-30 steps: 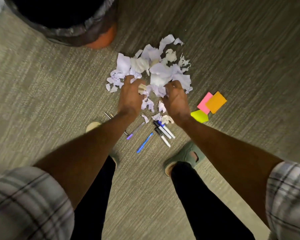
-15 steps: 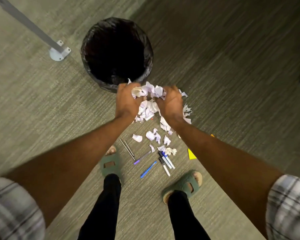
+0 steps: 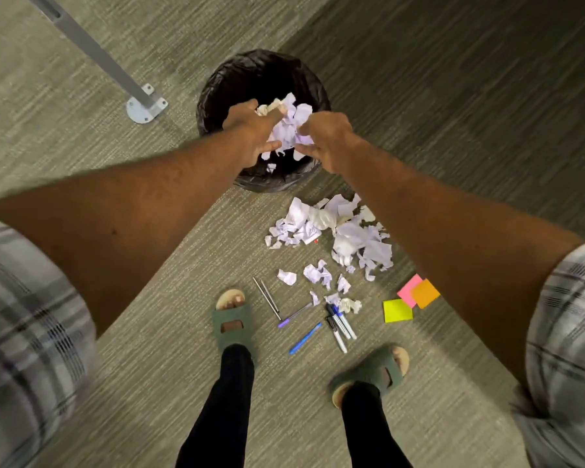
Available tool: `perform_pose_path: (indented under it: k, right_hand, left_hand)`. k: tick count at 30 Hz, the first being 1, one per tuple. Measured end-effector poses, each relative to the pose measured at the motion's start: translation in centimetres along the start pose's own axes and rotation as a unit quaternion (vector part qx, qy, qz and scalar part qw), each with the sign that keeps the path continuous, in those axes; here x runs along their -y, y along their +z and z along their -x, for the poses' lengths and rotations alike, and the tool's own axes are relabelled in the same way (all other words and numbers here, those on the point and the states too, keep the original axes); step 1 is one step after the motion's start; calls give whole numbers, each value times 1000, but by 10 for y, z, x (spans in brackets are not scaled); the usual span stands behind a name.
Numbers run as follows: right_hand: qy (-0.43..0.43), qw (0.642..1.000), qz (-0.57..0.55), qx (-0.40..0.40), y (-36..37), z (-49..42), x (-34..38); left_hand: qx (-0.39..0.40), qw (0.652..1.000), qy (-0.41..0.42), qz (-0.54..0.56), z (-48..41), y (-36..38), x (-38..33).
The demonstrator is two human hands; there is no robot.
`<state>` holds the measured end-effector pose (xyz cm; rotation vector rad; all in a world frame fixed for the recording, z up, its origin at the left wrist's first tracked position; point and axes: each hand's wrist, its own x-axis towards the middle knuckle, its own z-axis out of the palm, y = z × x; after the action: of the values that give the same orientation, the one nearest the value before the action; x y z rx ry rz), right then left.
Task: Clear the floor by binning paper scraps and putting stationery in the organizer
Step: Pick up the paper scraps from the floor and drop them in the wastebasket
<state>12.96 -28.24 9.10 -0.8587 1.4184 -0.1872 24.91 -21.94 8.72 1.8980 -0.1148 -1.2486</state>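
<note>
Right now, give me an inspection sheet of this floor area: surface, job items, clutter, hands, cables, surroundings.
Surface: grey-green carpet, part lit, part in shadow.
Job's things: black-lined bin standing upright; a bundle of paper scraps held over its mouth, a few bits already inside; a large scrap pile on the carpet beside the bin; pens and markers lying loose near the feet; three sticky-note pads, yellow, pink and orange. No organizer in view.
Clutter: small stray scraps between pile and pens.
Hands: left hand and right hand together clasp the bundle.
Cables: nothing seen.
Surroundings: metal furniture leg with a floor plate; person's sandalled feet.
</note>
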Motion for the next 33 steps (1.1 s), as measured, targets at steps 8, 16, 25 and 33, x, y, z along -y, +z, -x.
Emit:
perform_pose_path:
  k: [8, 16, 25, 33]
  right_hand:
    - [-30, 999, 23, -33, -10, 2, -12]
    - [-117, 933, 340, -33, -79, 8, -106]
    - [-91, 880, 464, -46, -179, -18, -260]
    - [-63, 876, 476, -46, -209, -94, -353]
  left_hand:
    - [-41, 997, 5, -68, 1, -3, 11]
    - [42, 932, 168, -318, 46, 23, 90]
    - [145, 866, 166, -449, 25, 88, 228]
    - [130, 828, 137, -528, -34, 145, 309]
